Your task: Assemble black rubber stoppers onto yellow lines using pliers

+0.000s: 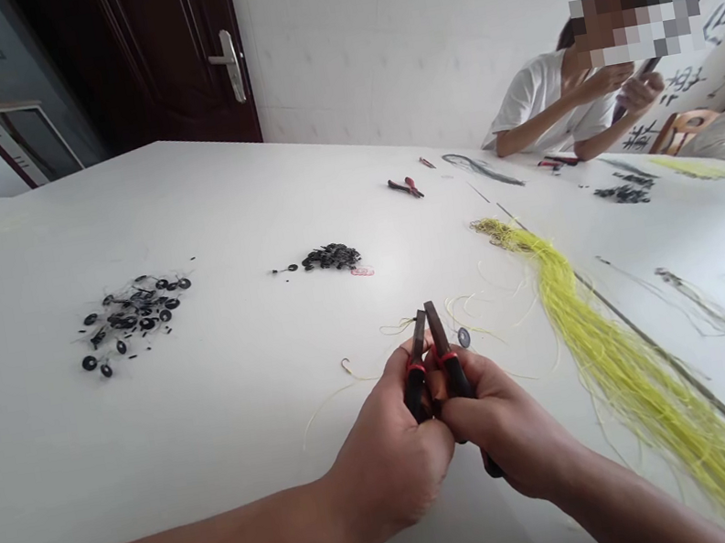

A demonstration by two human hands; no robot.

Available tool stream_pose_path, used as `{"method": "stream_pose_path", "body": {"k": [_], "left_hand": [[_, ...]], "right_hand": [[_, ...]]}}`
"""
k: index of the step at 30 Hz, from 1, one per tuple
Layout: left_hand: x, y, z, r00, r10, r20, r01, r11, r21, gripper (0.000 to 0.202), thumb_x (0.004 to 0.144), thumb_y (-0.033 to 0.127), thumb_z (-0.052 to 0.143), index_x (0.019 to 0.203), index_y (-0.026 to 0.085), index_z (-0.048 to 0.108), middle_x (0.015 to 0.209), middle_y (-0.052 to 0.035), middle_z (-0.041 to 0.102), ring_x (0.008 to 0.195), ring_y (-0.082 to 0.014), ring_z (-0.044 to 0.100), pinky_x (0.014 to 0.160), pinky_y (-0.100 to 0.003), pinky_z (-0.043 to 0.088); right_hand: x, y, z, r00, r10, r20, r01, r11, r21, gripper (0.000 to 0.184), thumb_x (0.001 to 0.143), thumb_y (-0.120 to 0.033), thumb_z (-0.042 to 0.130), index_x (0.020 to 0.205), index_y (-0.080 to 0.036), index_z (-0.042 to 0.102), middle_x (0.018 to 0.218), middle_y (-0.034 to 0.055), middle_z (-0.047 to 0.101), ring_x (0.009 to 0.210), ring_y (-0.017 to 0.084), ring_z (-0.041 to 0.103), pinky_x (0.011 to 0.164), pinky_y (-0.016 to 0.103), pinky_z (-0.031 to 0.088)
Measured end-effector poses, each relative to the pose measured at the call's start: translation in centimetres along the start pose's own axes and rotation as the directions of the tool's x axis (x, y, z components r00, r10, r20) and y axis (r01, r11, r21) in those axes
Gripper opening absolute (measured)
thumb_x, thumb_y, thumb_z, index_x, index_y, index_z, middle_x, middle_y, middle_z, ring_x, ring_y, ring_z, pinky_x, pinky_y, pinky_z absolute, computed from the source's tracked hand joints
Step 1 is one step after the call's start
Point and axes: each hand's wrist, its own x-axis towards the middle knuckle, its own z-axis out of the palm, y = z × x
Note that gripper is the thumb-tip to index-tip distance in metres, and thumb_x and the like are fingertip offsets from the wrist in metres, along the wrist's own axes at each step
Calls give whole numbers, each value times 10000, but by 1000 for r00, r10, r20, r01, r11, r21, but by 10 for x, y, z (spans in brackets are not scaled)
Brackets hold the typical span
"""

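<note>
My left hand (391, 443) and my right hand (509, 423) meet above the white table, both with closed fingers. Each grips a black handle with a red band, and the dark metal jaws of the pliers (438, 328) point away from me. The two jaw parts nearly touch at their tips; whether they belong to one tool or two, I cannot tell. Yellow line with a fishhook (346, 366) runs out beside my left fingers. A small dark disc (464, 338) shows by my right fingers. What lies between the fingertips is hidden.
A long bundle of yellow line (593, 316) lies at right. Black discs with fine strands (143, 310) and a dark heap of small parts (332, 257) lie further off. Other pliers (405, 189) rest at the back. A person (556, 95) sits across the table, hands raised.
</note>
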Motion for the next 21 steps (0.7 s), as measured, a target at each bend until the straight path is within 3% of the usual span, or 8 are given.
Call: {"method": "stream_pose_path", "body": {"k": [7,15,21], "left_hand": [[-1,-3,-2,999,-29,-24,29,999,-14,465,669,-19,396,1037,244,504,637,62,410,545,-88,334,638,-262,327],[-1,2,0,997,-72,-20,71,996,-53,441,576,-27,422,935,219,498,672,46,414,634,-105,397,543,-226,289],[-1,0,-2,996,-89,-2,89,996,-13,458,599,-21,409,970,234,492,608,66,376,536,-75,317,502,-220,260]], "right_hand": [[-1,-2,-1,999,35,10,-34,996,-83,162,526,-68,415,620,-198,393,537,-64,334,483,69,253,429,229,196],[1,2,-4,998,55,5,-55,998,-37,163,515,-59,413,598,-197,386,539,-51,353,474,74,286,418,229,212],[0,1,-2,999,41,-15,-42,996,-78,170,515,-52,414,606,-195,400,532,-56,351,464,67,256,407,227,193]]}}
